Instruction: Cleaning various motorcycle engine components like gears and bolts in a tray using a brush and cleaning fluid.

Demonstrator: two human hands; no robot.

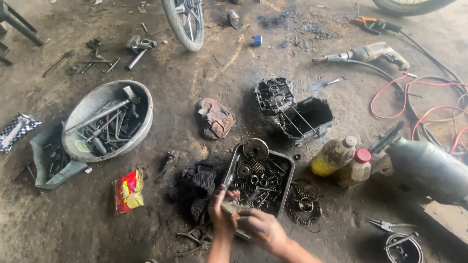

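From the head camera, both hands are meeting at the near edge of the floor. The left hand (222,214) is curling its fingers around a small pale metal part (233,208), while the right hand (263,229) is closing on the same part from the right (which fingers press it I cannot tell). The part is sitting just over the near rim of a rectangular metal tray (288,181) of springs and gears. A dark rag (197,187) is lying left of it, two oily bottles (341,160) right.

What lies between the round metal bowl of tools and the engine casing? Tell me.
In the head view, a crumpled brown rag lies on the floor between the bowl and the casing.
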